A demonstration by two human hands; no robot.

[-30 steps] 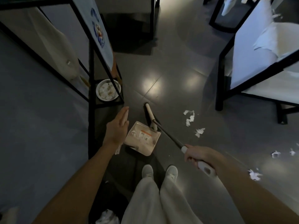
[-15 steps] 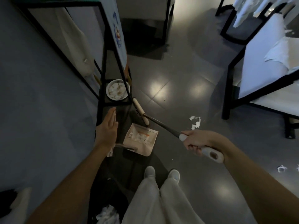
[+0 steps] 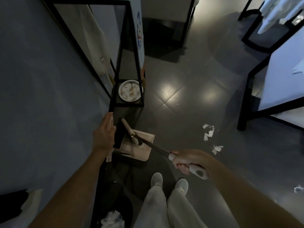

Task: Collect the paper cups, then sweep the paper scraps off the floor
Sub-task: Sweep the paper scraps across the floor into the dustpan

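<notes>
My right hand [image 3: 187, 162] grips the white handle of a broom [image 3: 148, 144]. Its pale head lies over the beige dustpan [image 3: 139, 148] on the dark floor in front of my feet. My left hand [image 3: 104, 131] is stretched forward with straight fingers beside the black frame of a stand [image 3: 126, 104], just left of the dustpan, holding nothing. White paper scraps [image 3: 209, 131] lie on the floor to the right, with more scraps [image 3: 217, 149] below them and another scrap [image 3: 298, 189] at the far right edge. No paper cups are in view.
A round dish [image 3: 130, 91] sits on the stand's low shelf. A black-legged table [image 3: 283, 83] stands at the right, with a black chair [image 3: 256, 30] behind it. A dark bin with crumpled paper [image 3: 111, 218] is at my lower left. A grey wall runs along the left.
The broom head has swung left, from beyond the dustpan to over it and against the stand. My left hand has moved forward along the stand's frame. My view has shifted left.
</notes>
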